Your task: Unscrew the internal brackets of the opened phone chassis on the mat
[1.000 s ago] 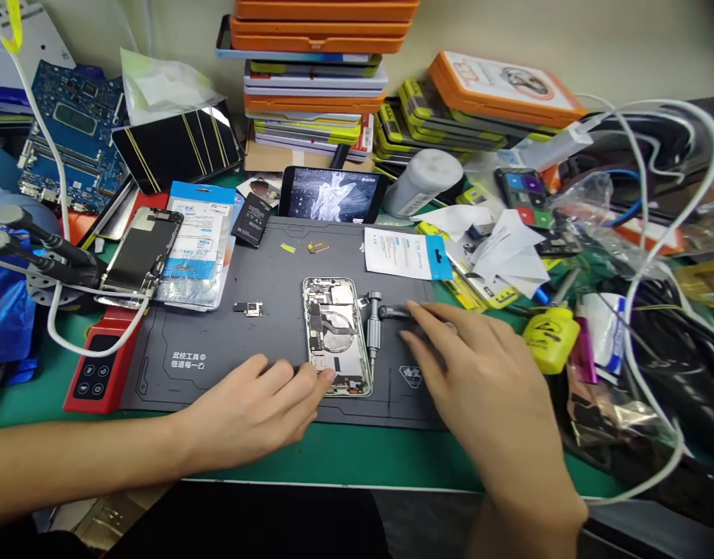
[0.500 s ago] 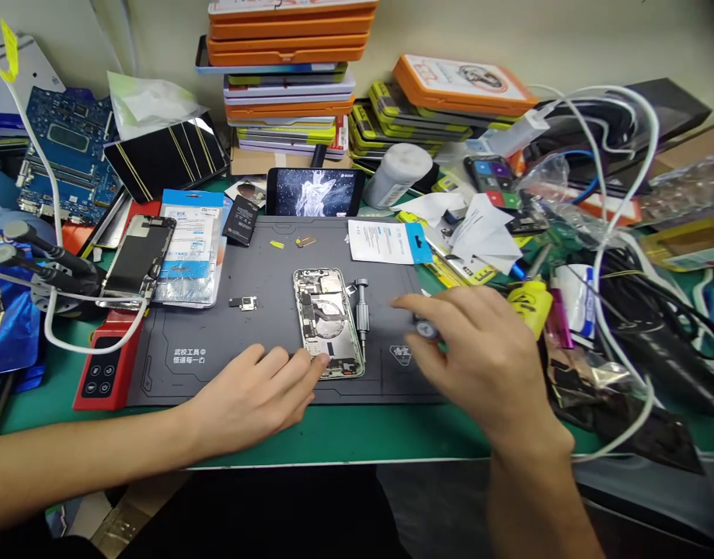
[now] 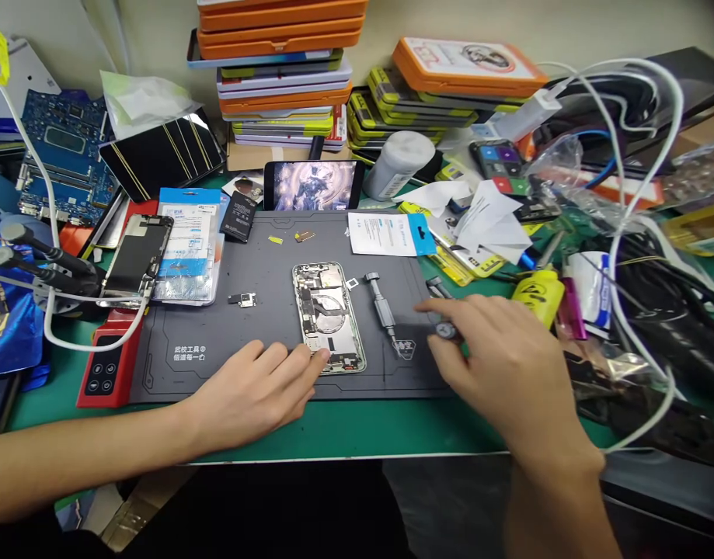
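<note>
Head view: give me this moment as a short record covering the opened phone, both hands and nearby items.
opened phone: on the grey mat, internals exposed
left hand: fingertip at the phone's lower left
right hand: by the mat's right side; round tool end near thumb, grip unclear
screwdriver: lying on mat, right of phone
small part: on mat, left of phone
lit screen: behind mat

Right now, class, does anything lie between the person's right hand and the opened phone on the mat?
Yes: a grey screwdriver lies on the mat between the right hand and the opened phone, apart from both. A small pale piece also lies by the phone's upper right edge.
</note>
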{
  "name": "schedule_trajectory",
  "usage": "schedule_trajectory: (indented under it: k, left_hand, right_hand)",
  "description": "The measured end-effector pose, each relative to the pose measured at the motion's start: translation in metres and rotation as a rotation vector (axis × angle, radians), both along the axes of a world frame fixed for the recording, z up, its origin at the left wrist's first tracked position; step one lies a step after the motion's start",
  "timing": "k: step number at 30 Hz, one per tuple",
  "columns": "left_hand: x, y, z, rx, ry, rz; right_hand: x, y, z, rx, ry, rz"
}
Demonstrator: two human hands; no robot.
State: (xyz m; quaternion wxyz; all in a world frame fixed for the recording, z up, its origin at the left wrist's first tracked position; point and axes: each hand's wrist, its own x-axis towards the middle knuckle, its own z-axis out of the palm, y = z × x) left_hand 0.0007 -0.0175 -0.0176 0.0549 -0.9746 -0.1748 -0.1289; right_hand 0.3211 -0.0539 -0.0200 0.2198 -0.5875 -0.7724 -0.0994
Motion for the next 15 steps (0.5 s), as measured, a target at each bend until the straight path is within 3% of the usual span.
schedule_trajectory:
  k: [4,7,12,15]
  left_hand:
    - [-0.001,0.001,0.001,-0.006,0.014,-0.004]
    - [-0.001,0.001,0.0,-0.009,0.01,-0.003]
    - [-0.002,0.001,-0.002,-0.004,0.009,0.004]
    - [-0.002,0.0,-0.002,-0.023,0.009,0.006]
  right_hand:
    - [-0.014,-0.012,0.001,-0.031,0.411,-0.21]
    - [-0.027,-0.017,-0.002,-0.015,0.719,-0.211]
    - [-0.039,-0.018,-0.009,-0.012,0.903,-0.143]
    - [-0.039,-0.019,-0.016,0.094,0.883,-0.14]
